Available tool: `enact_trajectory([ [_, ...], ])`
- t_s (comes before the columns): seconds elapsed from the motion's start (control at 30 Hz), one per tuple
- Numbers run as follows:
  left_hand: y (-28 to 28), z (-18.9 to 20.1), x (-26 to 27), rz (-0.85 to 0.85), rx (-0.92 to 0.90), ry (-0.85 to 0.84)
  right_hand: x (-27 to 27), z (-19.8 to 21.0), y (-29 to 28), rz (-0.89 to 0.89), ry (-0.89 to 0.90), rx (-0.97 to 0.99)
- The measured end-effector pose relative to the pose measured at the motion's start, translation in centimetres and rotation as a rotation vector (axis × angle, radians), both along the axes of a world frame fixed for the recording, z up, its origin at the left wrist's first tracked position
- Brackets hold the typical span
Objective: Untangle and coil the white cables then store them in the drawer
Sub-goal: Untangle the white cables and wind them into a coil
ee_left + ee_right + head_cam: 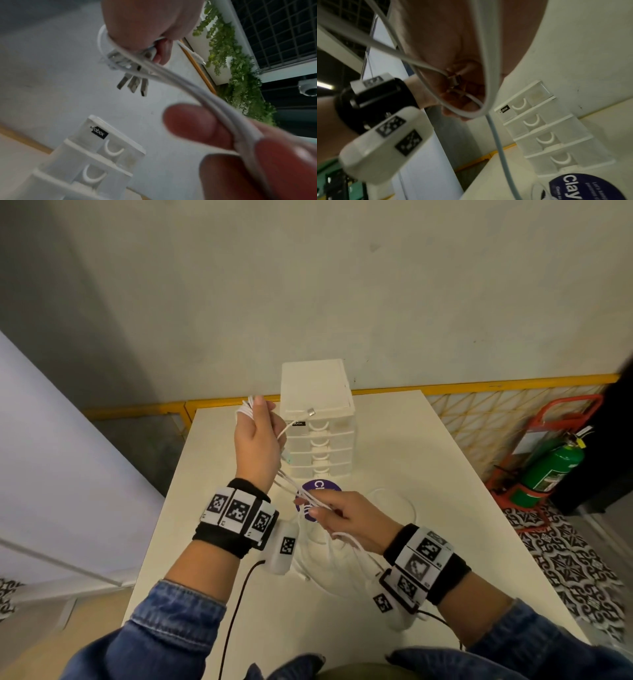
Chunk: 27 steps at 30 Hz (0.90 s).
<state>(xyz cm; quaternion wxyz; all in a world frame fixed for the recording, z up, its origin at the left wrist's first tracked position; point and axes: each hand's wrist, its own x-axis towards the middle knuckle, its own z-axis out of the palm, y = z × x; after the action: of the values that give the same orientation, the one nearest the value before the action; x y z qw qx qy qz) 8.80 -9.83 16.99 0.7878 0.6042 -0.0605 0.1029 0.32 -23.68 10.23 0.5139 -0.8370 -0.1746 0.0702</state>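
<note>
— Head view: where are the white cables (289, 486)?

— They run tight between both hands, above the table (445, 474). The left hand (256, 440) is raised, its fingers curled round a bundle of loops; metal plugs (133, 83) hang below this bundle. The right hand (346, 520) pinches the strands lower, near the purple sticker (320, 486).

— And their look?

— Thin, smooth, round and glossy. Some slack lies on the table. The drawer unit (318, 419), of translucent white plastic with curved handles, stands behind, all drawers closed
</note>
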Motion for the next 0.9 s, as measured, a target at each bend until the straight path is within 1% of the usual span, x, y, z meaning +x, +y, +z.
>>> enact_trajectory([
  [0.07,-0.1,-0.4,0.0,0.003,0.043,0.058,0.1,0.6,0.0,-0.014,0.057,0.059],
  [0.1,-0.2,-0.5,-0.2,-0.004,0.056,0.085,0.3,0.7,0.0,-0.032,0.065,0.058],
  [0.2,-0.9,-0.5,-1.2,-0.071,0.053,0.132,0.7,0.8,-0.3,-0.108,0.047,-0.033],
  [0.27,-1.6,-0.6,-1.8,-0.132,0.029,0.144,0.9,1.0,-0.5,-0.171,-0.039,-0.088],
  [0.33,-2.1,-0.7,-2.2,-0.169,0.045,0.157,0.8,1.7,-0.7,-0.250,-0.158,-0.027],
  [0.4,-2.5,-1.1,-2.6,-0.182,0.099,0.180,0.7,2.2,-1.1,-0.334,-0.281,0.048],
  [0.47,-2.7,-1.5,-3.1,-0.204,0.146,0.197,0.8,2.6,-1.5,-0.383,-0.388,0.066],
  [0.5,-2.9,-1.7,-3.3,-0.222,0.164,0.206,0.8,2.8,-1.6,-0.392,-0.410,0.074],
  [0.57,-3.2,-2.0,-3.8,-0.283,0.186,0.209,0.9,3.2,-1.6,-0.409,-0.401,0.110],
  [0.67,-3.6,-2.2,-4.7,-0.445,0.233,0.212,1.1,3.8,-1.8,-0.490,-0.329,0.208],
  [0.73,-3.6,-2.3,-5.1,-0.565,0.181,0.266,1.3,4.1,-2.5,-0.509,-0.291,0.256],
  [0.8,-3.3,-2.3,-5.0,-0.638,0.114,0.304,1.7,4.2,-3.0,-0.489,-0.297,0.231],
  [0.9,-2.8,-2.3,-4.6,-0.696,0.114,0.322,2.3,3.8,-3.5,-0.481,-0.301,0.156],
])
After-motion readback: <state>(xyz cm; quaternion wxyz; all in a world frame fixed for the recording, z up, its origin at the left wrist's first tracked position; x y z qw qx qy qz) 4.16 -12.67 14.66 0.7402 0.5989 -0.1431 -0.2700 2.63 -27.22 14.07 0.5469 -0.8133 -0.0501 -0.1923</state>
